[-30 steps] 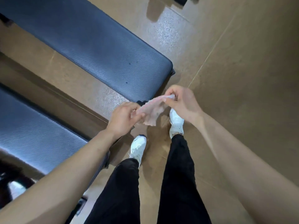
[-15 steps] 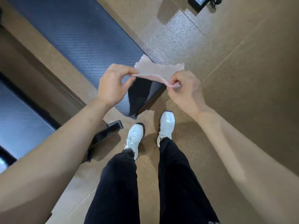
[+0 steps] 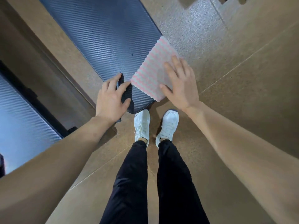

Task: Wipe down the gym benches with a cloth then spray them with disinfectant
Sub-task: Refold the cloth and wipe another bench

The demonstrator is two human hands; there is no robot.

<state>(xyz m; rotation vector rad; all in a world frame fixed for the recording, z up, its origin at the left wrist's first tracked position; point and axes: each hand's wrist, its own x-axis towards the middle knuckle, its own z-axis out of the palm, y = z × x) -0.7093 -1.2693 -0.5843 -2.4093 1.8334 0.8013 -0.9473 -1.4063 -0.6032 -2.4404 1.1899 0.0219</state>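
Observation:
A pink and white wavy-striped cloth (image 3: pixel 150 68) lies spread flat on the near right corner of a dark ribbed gym bench pad (image 3: pixel 103 34). My right hand (image 3: pixel 179 84) presses on the cloth with straight, spread fingers. My left hand (image 3: pixel 111 97) rests on the bench's near left corner, its fingertips at the cloth's left edge and its fingers relaxed. No spray bottle is in view.
A second dark bench (image 3: pixel 19 117) lies at the left, with a strip of brown floor (image 3: pixel 53 62) between the two. My legs in black trousers and white shoes (image 3: pixel 142 125) stand just behind the bench end. Speckled floor (image 3: pixel 242 94) stretches to the right.
The cloth, held stretched in the air between both hands, now lies flat on the bench end. Both hands have opened, the right one pressing on it.

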